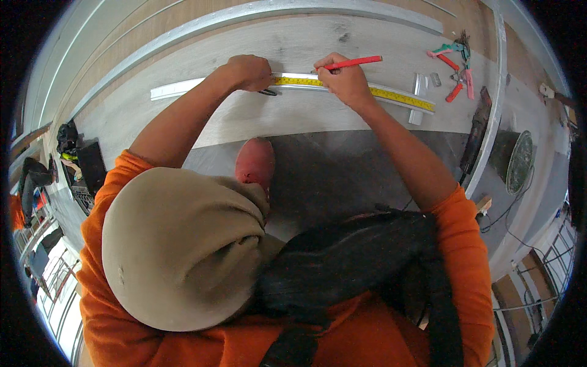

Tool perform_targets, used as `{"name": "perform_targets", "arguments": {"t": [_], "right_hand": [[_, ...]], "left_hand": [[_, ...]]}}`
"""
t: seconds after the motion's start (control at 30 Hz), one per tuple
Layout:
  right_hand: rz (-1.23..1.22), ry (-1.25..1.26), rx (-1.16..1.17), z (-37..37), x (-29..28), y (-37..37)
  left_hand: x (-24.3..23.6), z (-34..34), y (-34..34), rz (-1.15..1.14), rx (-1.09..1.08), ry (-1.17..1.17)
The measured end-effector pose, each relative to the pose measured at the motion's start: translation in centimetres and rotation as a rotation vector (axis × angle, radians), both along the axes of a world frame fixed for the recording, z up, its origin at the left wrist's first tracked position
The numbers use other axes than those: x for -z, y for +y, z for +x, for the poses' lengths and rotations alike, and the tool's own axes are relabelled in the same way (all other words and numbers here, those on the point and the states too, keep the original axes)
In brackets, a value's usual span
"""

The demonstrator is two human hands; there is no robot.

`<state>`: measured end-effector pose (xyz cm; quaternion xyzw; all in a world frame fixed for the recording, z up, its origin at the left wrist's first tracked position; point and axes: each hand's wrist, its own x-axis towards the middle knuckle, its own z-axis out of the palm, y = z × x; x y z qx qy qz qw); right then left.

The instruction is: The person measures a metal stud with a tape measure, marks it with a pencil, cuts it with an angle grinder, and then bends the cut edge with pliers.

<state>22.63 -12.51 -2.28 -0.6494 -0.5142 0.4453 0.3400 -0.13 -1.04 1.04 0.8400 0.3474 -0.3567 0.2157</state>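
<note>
A long silvery metal profile lies across the light wood-look board, with a yellow tape measure blade stretched along it. At the blade's left end, my left hand is closed around the tape measure. Its case is mostly hidden by my fingers, and a dark bit shows below them. My right hand grips a red pencil, whose lower end points down at the profile's far edge beside the blade. That hand also rests over the profile, covering part of the tape.
Near the tape's right end lies a short metal offcut. Red-handled snips and green-and-red-handled pliers lie farther right. Beyond my hands runs a long metal rail. A dark bucket sits at right; my red shoe stands below.
</note>
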Motion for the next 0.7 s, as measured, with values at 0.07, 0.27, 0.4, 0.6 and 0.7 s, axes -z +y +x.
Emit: {"name": "perform_targets", "arguments": {"t": [0.07, 0.27, 0.4, 0.6, 0.7], "right_hand": [[-0.002, -0.035, -0.018, -1.4, -0.3, 0.4], [-0.031, 0.048, 0.005, -2.7, 0.2, 0.5], [0.009, 0.023, -0.007, -3.4, 0.6, 0.8], [-0.043, -0.052, -0.003, -3.0, 0.6, 0.6], [-0.017, -0.067, -0.019, -2.8, 0.7, 0.6]], "left_hand": [[0.9, -1.0, -0.1, 0.021, 0.089, -0.007], [-1.2, 0.8, -0.4, 0.005, 0.006, 0.056], [-1.8, 0.8, -0.6, 0.008, -0.034, 0.039], [-1.8, 1.0, -0.5, -0.016, -0.054, 0.106], [-1.9, 1.1, -0.5, -0.013, -0.055, 0.076]]}}
